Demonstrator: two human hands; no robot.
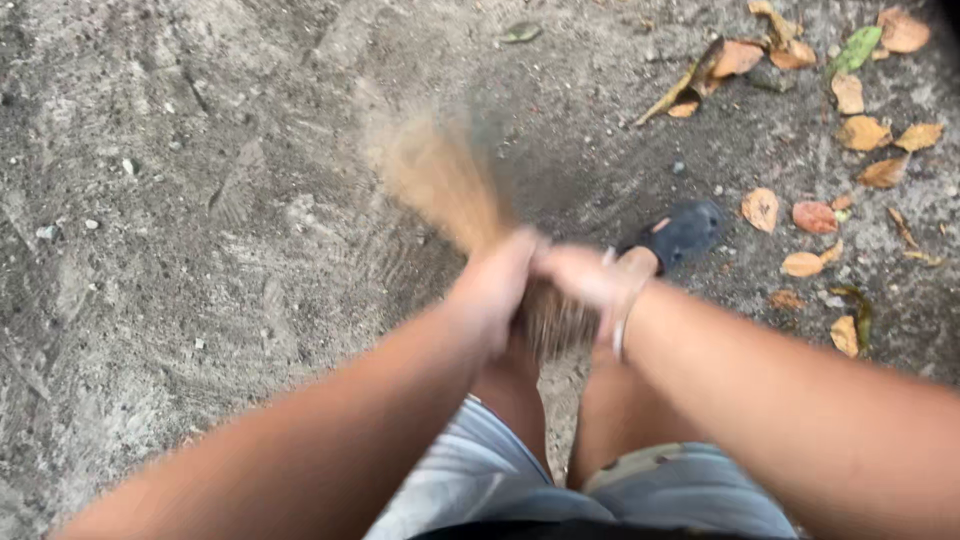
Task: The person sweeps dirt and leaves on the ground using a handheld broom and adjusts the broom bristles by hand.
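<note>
Both hands closed around broom handle at frame centre: left hand [495,285] and right hand [590,280] side by side, touching; broom [445,180] motion-blurred, long axis running from hands toward upper left; bristles over bare dirt ground [180,250]; dry leaves [850,130] upper right.

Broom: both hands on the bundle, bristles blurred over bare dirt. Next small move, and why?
Probably swing the broom rightward, toward the dry leaves. The left hand and right hand both grip the bundle at its base, and the bristles are blurred over already streaked dirt ground, while the leaves lie scattered at the upper right, beyond the dark sandal.
</note>
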